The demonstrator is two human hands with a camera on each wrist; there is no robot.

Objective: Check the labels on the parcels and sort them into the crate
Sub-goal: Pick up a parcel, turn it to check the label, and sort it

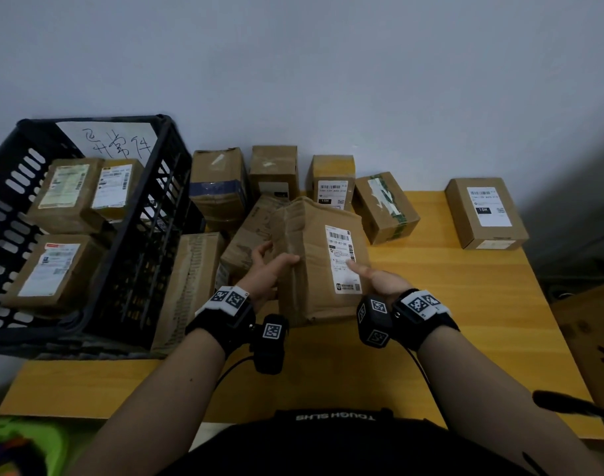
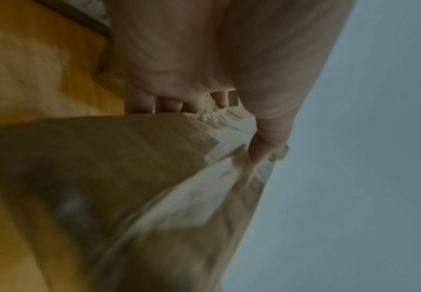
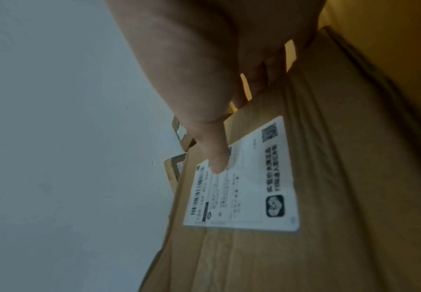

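I hold a creased brown cardboard parcel [image 1: 314,255] above the middle of the yellow table [image 1: 465,304], its white shipping label [image 1: 343,259] facing up. My left hand [image 1: 269,266] grips its left side, thumb on top and fingers beneath; the left wrist view shows that parcel [image 2: 109,158] under the left hand [image 2: 204,83]. My right hand [image 1: 372,278] grips the right side, thumb lying on the label; in the right wrist view the right hand [image 3: 219,110] has its thumb on the label [image 3: 249,187]. The black plastic crate [image 1: 146,242] stands at the left and contains three labelled parcels.
Several more cardboard parcels stand along the wall behind the held one, and one labelled box [image 1: 486,214] sits alone at the far right. A long box [image 1: 190,286] leans against the crate's right wall. A handwritten paper sign [image 1: 111,139] rests in the crate's back.
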